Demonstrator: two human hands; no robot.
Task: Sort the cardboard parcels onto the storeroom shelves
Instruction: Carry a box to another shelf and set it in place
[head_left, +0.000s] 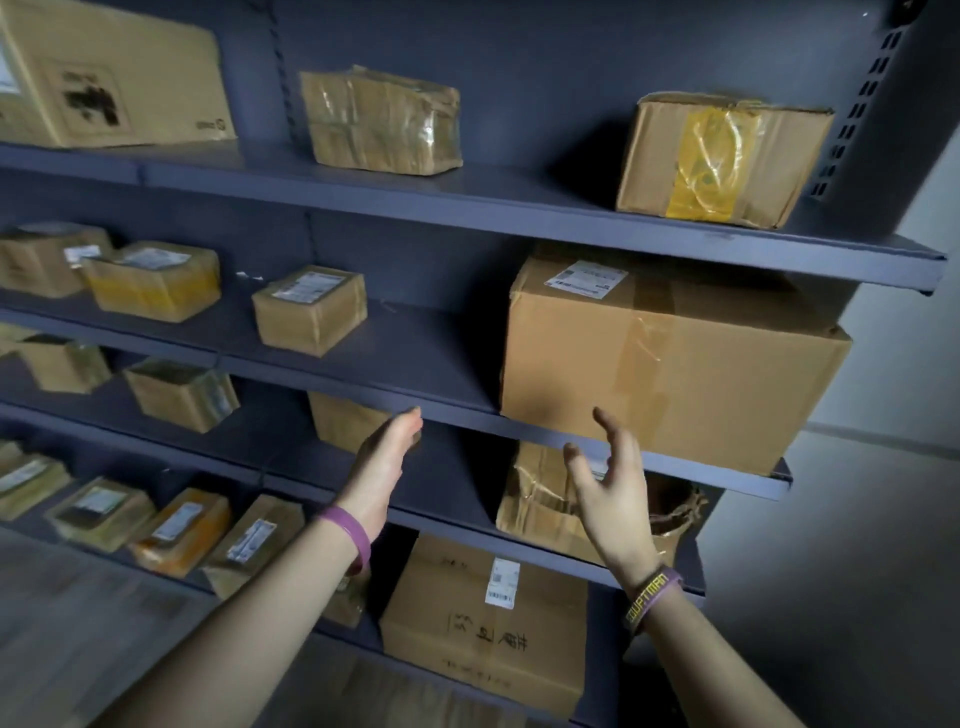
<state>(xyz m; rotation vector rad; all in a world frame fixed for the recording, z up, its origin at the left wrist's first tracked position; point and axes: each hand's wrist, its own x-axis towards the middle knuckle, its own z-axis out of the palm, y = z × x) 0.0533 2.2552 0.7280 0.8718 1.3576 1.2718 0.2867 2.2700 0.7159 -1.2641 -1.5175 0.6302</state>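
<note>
A large cardboard parcel (670, 358) with a white label stands on the second shelf (415, 395) of a dark blue rack, at its right end. My right hand (610, 488) is open just in front of the parcel's lower left corner, fingers spread, holding nothing. My left hand (387, 457) is open too, palm turned right, below the shelf edge and left of the parcel. Neither hand touches the parcel.
The top shelf (467, 202) carries three parcels, among them a taped one (722, 161) at the right. Small parcels (310, 309) line the left of the lower shelves. A crumpled box (545, 499) and a flat labelled box (488, 623) sit below. Grey floor lies at right.
</note>
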